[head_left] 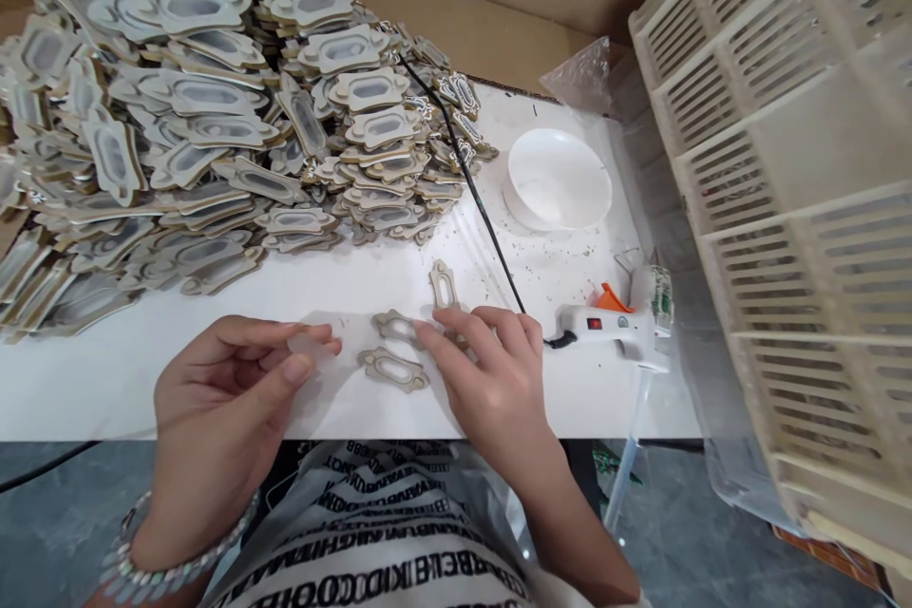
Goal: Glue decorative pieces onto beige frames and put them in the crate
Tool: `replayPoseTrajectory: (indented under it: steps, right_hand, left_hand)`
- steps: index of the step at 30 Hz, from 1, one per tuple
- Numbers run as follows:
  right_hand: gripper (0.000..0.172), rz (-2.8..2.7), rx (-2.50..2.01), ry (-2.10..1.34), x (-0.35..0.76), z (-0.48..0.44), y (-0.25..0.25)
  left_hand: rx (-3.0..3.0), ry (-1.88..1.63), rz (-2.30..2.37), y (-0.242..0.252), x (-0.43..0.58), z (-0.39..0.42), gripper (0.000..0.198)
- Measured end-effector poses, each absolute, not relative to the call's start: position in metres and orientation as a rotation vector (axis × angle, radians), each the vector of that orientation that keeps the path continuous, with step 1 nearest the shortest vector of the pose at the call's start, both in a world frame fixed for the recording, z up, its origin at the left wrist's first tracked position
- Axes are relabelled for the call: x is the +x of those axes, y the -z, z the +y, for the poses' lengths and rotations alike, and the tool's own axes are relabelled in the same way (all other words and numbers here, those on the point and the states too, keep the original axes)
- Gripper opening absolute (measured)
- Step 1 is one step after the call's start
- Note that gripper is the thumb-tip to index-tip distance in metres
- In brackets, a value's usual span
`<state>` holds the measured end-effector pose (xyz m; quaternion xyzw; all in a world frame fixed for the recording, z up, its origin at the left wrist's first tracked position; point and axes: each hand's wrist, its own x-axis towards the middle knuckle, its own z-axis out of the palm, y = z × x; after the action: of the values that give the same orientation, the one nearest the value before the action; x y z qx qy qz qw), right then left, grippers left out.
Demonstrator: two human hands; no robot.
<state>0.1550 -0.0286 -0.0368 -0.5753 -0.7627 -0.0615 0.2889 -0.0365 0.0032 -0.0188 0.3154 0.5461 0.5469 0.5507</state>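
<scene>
Between its thumb and fingers, my left hand [232, 389] pinches a small translucent plastic piece [308, 349] above the white table. My right hand [491, 361] reaches over a few flat grey-beige frames with oval openings, its fingers stretched out and apart. Its index fingertip touches one frame [389, 323]; another frame [393, 370] lies just below that one. Farther back, a third frame [443, 281] lies close to the fingertips. Part of a further frame shows beneath the right fingers, mostly hidden.
A large heap of similar frames with translucent windows [199, 95] fills the back left. A white bowl [560, 180] stands at the back right. A white glue gun [613, 328] with a black cable [466, 171] lies on the right, beside a cream plastic crate [790, 209].
</scene>
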Motion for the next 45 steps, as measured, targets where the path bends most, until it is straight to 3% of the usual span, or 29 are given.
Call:
replayPoseTrajectory:
  steps: [6,11,15,26,36,45]
  right_hand:
    - [0.015,-1.848,-1.300,-0.065,0.142,-0.040,0.025]
    - [0.015,-1.827,-1.286,0.099,0.138,-0.046,0.026]
    - [0.022,-1.857,-1.308,0.126,0.142,-0.048,0.028]
    - [0.017,-1.787,-1.316,-0.068,0.150,-0.060,0.026]
    - [0.023,-2.038,-1.414,0.166,0.184,-0.067,0.037]
    - [0.022,-2.006,-1.428,0.045,0.193,-0.077,0.037]
  left_hand:
    - [0.657,-1.082,1.141,0.015,-0.020,-0.002,0.029]
    - [0.605,-0.975,1.031,0.018,-0.009,-0.008,0.025]
    - [0.607,-0.983,1.028,0.018,-0.003,-0.012,0.022]
    - [0.620,-1.032,1.047,0.020,-0.002,-0.015,0.021]
    - [0.726,-1.273,1.282,0.023,-0.016,-0.009,0.026]
    - [0.743,-1.255,1.294,0.025,-0.017,-0.010,0.025]
